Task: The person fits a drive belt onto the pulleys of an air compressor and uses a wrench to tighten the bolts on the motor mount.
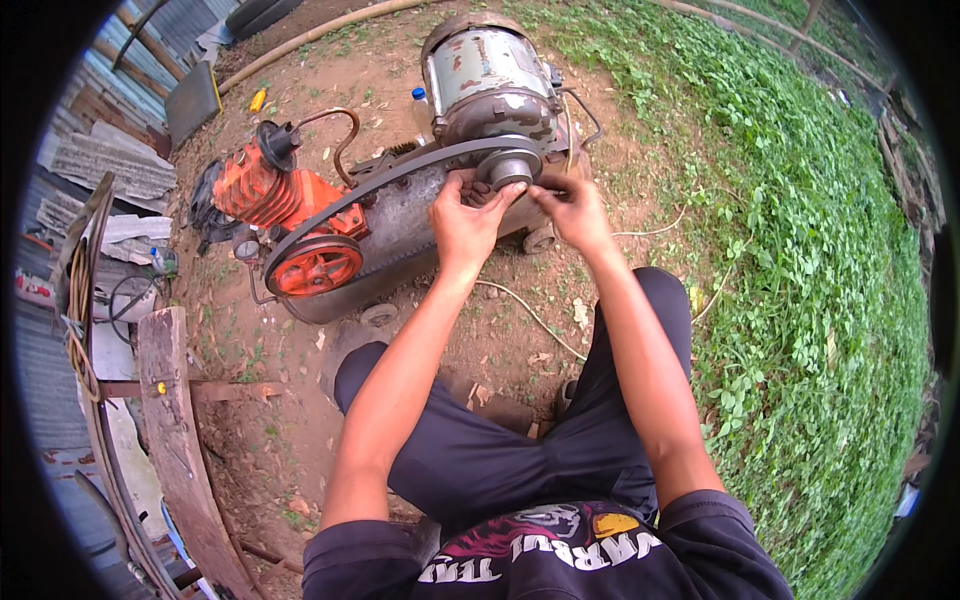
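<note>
My left hand (466,222) is closed at the left and lower rim of a grey metal pulley (510,166) on the end of a motor (490,85). My right hand (575,213) pinches the same pulley at its lower right, thumb and finger near my left thumb. The motor has chipped grey-green paint and stands on a grey air tank (405,215). From the pulley, a black belt (375,187) runs left to the red spoked flywheel (316,264) of an orange compressor pump (275,185). Behind the pulley my fingertips are partly hidden.
A bottle with a blue cap (420,108) stands beside the motor. A pale cable (535,318) crosses the dirt near my legs. At left are a wooden plank (172,400), coiled cable (78,290) and corrugated sheets (120,165). Green plants (800,300) cover the right side.
</note>
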`<state>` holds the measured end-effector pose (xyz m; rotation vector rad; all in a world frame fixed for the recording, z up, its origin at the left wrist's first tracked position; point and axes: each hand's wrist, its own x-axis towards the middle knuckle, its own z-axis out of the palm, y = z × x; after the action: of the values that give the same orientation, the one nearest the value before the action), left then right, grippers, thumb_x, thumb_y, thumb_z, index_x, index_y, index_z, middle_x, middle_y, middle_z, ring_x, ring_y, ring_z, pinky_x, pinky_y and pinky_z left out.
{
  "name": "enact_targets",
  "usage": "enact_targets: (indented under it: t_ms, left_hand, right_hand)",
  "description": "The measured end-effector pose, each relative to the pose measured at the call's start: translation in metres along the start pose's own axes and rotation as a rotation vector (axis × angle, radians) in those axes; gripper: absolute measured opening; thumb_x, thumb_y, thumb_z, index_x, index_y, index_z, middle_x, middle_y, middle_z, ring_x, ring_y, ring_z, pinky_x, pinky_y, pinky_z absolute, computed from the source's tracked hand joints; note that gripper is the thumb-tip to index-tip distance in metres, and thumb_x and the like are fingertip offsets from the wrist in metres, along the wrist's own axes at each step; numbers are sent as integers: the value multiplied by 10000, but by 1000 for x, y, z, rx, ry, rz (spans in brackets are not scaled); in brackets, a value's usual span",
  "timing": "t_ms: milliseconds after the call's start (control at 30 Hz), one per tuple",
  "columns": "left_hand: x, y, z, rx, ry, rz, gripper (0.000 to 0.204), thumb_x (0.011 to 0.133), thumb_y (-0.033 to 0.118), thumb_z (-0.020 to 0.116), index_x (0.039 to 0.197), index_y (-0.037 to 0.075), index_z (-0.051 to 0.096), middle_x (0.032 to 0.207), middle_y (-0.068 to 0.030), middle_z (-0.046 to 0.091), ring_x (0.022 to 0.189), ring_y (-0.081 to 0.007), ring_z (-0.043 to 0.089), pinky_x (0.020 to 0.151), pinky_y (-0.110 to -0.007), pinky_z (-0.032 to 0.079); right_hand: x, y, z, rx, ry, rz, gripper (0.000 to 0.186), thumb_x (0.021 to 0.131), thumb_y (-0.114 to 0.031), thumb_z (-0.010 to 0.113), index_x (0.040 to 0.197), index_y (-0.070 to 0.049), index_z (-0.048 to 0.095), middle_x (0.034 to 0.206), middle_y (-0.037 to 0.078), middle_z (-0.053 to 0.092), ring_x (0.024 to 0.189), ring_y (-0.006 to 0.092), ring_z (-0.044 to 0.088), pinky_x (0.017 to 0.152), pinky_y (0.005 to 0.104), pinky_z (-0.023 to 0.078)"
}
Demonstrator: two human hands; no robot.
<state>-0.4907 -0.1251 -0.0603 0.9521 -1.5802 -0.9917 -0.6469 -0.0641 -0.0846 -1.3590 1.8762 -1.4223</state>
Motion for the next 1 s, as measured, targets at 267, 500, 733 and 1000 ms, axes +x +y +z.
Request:
enact_targets:
  t_ms: [267,500,733,1000]
  left_hand:
    - [19,36,-46,543,-636,-94,554,858,434,725,1108,-58,679,888,-93,723,802,-123,631,768,-313,508]
    - [65,132,-96,-109,-265,-54,509,960,480,558,1089,4,684,895,-110,729,795,-147,698,703,-269,502]
    - [149,96,-81,693,-328,-69,838,885,706,490,1217,-53,618,1139,-160,672,1067,-224,629,849,-338,501]
    - [125,58,-27,169,-506,-378,969,888,766,383,1441,-29,415,1452,-209,453,1361,-272,408,1103,-375,335]
  right_hand:
    - [45,-41,-65,459,161,367,477,941,-277,641,1252,66,527,1110,169,650,935,202,660,781,321,561]
    - [94,-18,-31,174,451,93,860,844,-622,641,1312,77,464,1217,287,573,1122,343,582,960,424,453]
    - [73,-58,8,317,249,48,1100,804,-683,642,1480,75,219,1394,339,427,1323,403,435,1107,444,336]
    - [90,-46,2,271,195,-161,930,858,-576,652,1436,89,350,1373,325,481,1303,360,484,1088,390,367]
